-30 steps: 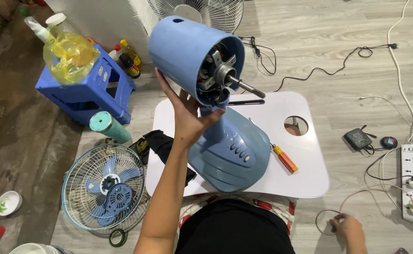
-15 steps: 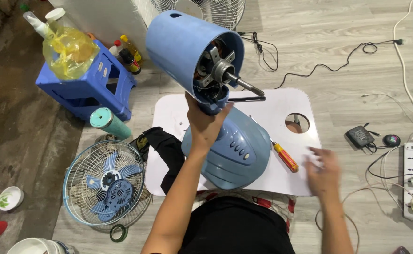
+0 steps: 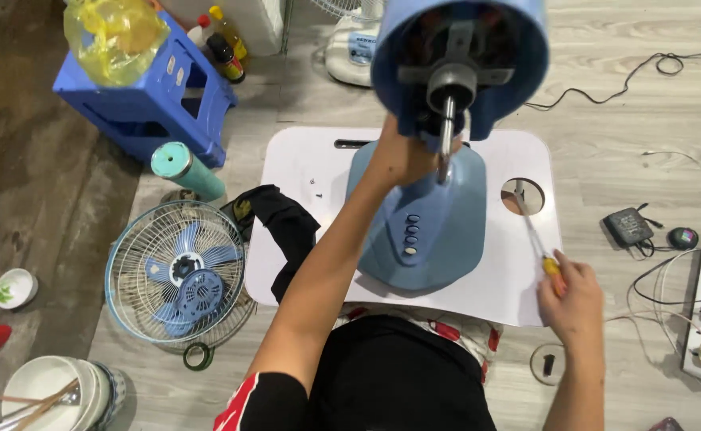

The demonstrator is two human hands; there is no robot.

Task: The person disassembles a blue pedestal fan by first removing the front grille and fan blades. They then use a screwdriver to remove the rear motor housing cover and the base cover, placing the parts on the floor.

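1. The left hand (image 3: 398, 156) holds the blue fan motor (image 3: 458, 60) up, above the fan base (image 3: 422, 231) on the white desk (image 3: 302, 168).
2. The right hand (image 3: 570, 299) is closed around a screwdriver (image 3: 536, 239).
3. The heavy motor could tip and fall, since only one hand holds it.
4. The screwdriver's tip could slip and poke the left hand.

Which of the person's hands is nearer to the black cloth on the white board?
Left. The left hand grips the fan neck just right of the black cloth; the right hand holds a screwdriver across the board.
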